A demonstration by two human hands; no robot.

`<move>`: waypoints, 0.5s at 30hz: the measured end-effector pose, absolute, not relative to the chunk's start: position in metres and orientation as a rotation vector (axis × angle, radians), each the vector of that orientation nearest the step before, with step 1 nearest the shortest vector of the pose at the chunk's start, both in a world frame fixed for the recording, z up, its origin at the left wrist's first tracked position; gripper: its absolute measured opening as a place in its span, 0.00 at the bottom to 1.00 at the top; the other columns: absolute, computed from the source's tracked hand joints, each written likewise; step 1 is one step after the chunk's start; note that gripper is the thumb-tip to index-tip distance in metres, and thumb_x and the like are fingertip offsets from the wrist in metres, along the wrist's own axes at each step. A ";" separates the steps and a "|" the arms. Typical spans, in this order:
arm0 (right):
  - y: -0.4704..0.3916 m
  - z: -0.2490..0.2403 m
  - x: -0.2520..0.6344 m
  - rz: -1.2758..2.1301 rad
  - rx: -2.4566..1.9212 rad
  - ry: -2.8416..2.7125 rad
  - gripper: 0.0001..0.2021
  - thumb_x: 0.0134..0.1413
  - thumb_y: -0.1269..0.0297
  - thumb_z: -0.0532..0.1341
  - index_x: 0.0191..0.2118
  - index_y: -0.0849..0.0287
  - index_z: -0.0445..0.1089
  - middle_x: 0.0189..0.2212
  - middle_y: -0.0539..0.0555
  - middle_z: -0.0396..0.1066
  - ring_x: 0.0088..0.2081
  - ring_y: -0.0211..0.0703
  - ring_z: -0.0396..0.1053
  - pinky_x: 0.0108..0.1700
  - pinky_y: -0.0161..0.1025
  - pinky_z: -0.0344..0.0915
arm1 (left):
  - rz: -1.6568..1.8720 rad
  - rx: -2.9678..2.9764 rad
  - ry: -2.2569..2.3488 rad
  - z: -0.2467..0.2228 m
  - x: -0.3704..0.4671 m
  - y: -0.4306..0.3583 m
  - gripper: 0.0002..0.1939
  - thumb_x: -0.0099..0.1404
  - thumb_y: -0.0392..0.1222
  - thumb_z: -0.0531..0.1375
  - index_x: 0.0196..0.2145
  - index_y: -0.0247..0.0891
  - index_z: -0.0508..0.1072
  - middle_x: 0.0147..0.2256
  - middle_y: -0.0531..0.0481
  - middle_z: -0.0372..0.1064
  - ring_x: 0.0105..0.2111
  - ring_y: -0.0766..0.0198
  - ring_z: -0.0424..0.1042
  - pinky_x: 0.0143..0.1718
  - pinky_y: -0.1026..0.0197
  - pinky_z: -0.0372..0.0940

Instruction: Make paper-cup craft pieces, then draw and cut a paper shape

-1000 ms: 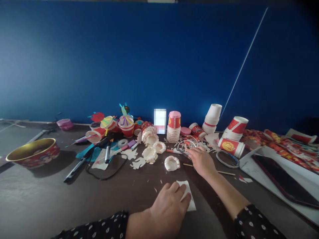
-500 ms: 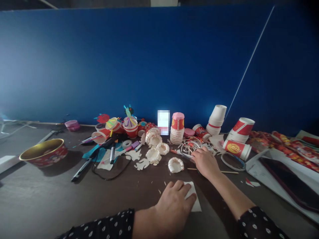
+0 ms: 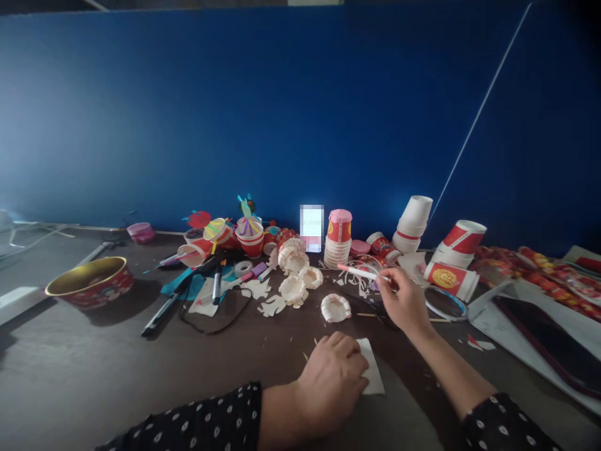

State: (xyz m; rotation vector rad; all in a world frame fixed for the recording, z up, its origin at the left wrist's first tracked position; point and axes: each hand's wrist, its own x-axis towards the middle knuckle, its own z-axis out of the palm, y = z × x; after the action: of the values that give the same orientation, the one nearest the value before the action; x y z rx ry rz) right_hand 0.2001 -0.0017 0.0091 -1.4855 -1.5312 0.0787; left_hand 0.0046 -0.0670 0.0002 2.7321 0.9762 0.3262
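A white marker pen with a red tip end (image 3: 359, 271) is pinched in the fingers of my right hand (image 3: 406, 304), lifted above the clutter and pointing left. Lower down, my left hand (image 3: 331, 379) rests with curled fingers on the left part of a small white paper sheet (image 3: 374, 373), pressing it to the table. Its fingertips are partly hidden. Between the hands and the cups lies a white ring of rolled paper cup rim (image 3: 336, 308). A thin wooden stick (image 3: 366, 315) passes behind my right wrist.
Cut cup pieces (image 3: 292, 290) and stacked paper cups (image 3: 339, 235) stand at the back. A red bowl with gold inside (image 3: 89, 282) is at the left, near a black marker (image 3: 216, 286). At the right lie a tape roll (image 3: 446, 304) and a dark phone (image 3: 547, 341).
My right hand has picked the marker pen up from the pile and drawn it slightly to the right. The fingers of my left hand have curled closer together on the paper.
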 end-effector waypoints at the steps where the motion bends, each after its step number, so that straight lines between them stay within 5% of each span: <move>1: -0.003 0.012 0.201 0.153 -1.433 -1.462 0.08 0.53 0.57 0.55 0.32 0.57 0.64 0.24 0.52 0.67 0.27 0.45 0.66 0.31 0.40 0.61 | 0.340 2.670 1.005 0.001 0.005 -0.067 0.05 0.62 0.41 0.58 0.33 0.37 0.69 0.40 0.49 0.67 0.41 0.60 0.64 0.41 0.58 0.61; 7: -0.019 0.020 0.202 0.476 -1.162 -1.159 0.17 0.51 0.47 0.54 0.22 0.54 0.56 0.16 0.44 0.53 0.18 0.36 0.56 0.22 0.35 0.57 | 0.500 2.416 1.066 -0.002 0.004 -0.063 0.09 0.55 0.40 0.64 0.29 0.36 0.67 0.35 0.51 0.66 0.38 0.63 0.63 0.39 0.62 0.59; 15: -0.044 0.005 0.184 0.841 -1.102 -1.194 0.16 0.50 0.50 0.61 0.24 0.57 0.62 0.16 0.43 0.54 0.18 0.33 0.52 0.20 0.32 0.50 | 0.591 2.310 1.074 -0.003 0.004 -0.064 0.12 0.52 0.42 0.66 0.29 0.36 0.66 0.32 0.53 0.66 0.35 0.63 0.64 0.37 0.63 0.58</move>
State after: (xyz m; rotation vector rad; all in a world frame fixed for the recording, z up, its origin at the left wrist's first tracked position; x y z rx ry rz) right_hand 0.1836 -0.0442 0.0045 -1.1023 -1.1937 0.8408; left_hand 0.0042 -0.0637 -0.0033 2.3099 1.0743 0.5912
